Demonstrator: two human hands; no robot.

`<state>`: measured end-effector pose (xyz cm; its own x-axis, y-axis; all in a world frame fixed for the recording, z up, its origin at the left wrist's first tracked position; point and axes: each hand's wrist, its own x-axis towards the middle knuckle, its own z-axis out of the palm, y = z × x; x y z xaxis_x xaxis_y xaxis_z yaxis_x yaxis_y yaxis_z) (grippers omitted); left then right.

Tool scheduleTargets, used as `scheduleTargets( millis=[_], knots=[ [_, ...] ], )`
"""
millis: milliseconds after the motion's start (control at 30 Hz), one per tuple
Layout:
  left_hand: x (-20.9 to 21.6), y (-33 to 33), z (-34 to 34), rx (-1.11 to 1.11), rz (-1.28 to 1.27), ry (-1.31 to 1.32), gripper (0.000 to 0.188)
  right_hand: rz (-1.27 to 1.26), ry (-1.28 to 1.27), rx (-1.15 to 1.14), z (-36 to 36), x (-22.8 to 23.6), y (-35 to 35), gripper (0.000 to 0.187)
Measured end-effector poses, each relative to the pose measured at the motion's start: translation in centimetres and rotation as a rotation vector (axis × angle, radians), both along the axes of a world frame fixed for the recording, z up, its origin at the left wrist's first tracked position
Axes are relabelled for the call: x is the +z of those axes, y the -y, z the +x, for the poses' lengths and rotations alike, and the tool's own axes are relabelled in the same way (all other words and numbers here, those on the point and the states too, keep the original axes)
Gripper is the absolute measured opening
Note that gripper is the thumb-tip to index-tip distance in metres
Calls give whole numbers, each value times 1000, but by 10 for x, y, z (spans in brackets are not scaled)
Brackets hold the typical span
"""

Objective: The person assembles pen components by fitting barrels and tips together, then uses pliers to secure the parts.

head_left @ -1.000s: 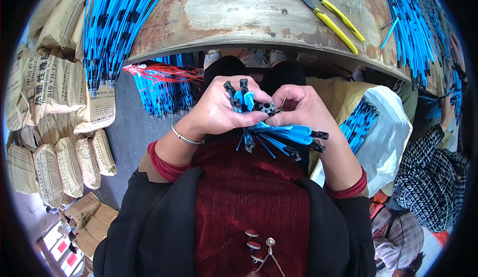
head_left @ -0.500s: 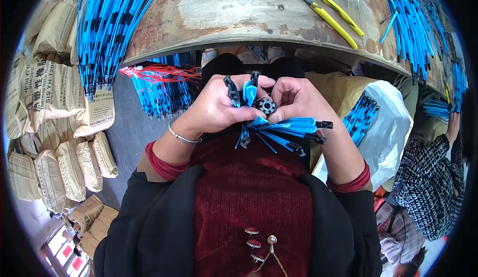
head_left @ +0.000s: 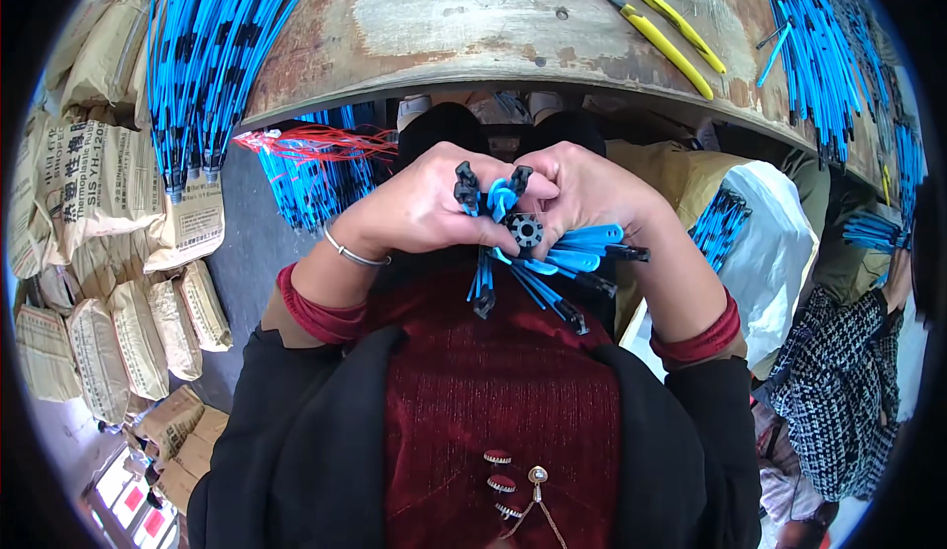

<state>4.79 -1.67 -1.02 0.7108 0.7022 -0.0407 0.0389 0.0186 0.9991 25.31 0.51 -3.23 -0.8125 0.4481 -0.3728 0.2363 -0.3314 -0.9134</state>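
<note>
1. A seated worker's left hand and right hand meet just below the edge of the rusty counter, both clenched around a small bunch of blue cables.

2. The fingers of both hands pinch a black toothed ring at the centre of the bunch; several black-tipped cable ends stick up above it, the rest fan out below and to the right of it, over the worker's red top.

3. Judged from this, the piece in hand looks partly assembled: some ends appear seated at the ring, others hang loose. How many are fixed cannot be told.

4. Much stock lies around. A thick bundle of blue cables hangs over the counter's left end, another pile lies on its right end, and more sit under the counter beside a tuft of red wire.

5. Yellow-handled pliers rest untouched on the counter, well apart from the hands.

6. Paper sacks are stacked on the floor left of the counter.
</note>
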Motion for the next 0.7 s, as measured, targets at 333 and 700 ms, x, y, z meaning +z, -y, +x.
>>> scheduleTargets(
  millis=[333,700],
  knots=[
    [16,-24,-6,17,774,-216,65,588,-27,74,-12,14,6,59],
    [8,35,-19,429,-5,-50,47,306,31,-415,-19,2,37,53]
  ],
)
